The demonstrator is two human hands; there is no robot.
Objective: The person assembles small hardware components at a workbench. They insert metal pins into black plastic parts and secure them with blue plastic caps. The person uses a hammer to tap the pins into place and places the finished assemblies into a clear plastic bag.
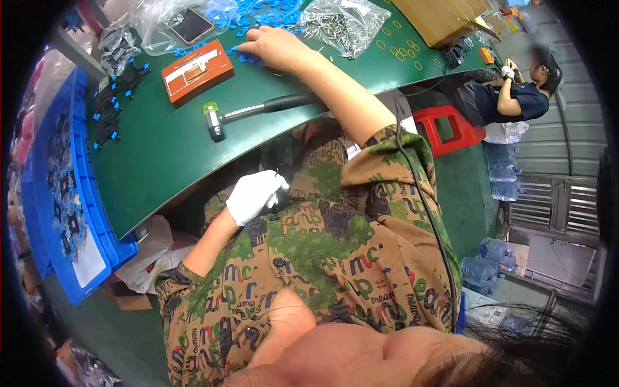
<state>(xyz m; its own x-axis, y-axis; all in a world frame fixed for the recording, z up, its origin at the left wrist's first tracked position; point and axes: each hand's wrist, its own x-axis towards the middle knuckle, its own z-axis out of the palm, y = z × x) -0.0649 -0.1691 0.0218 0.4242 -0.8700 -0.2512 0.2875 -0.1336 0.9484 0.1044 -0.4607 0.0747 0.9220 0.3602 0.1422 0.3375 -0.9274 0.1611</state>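
Note:
My right hand (277, 49), bare, reaches over the green table with its fingers apart, touching small blue plastic pieces (255, 59) at the edge of a larger scatter. My left hand (253, 197), in a white glove, is held close to my body, below the table edge. Its fingers are curled around something dark that I cannot make out. On the table between my arms lies a two-faced mallet (215, 121) with one yellow-green face, one black face and a black grip. An orange-red box (197, 73) sits just beyond it.
Around the tabletop are a phone (191, 26), a bag of metal pins (342, 26), yellow rings (403, 53), a cardboard box (445, 18) and black parts with blue tabs (115, 103). A blue bin (80, 193) stands left, a red stool (474, 135) right, near another person (516, 97).

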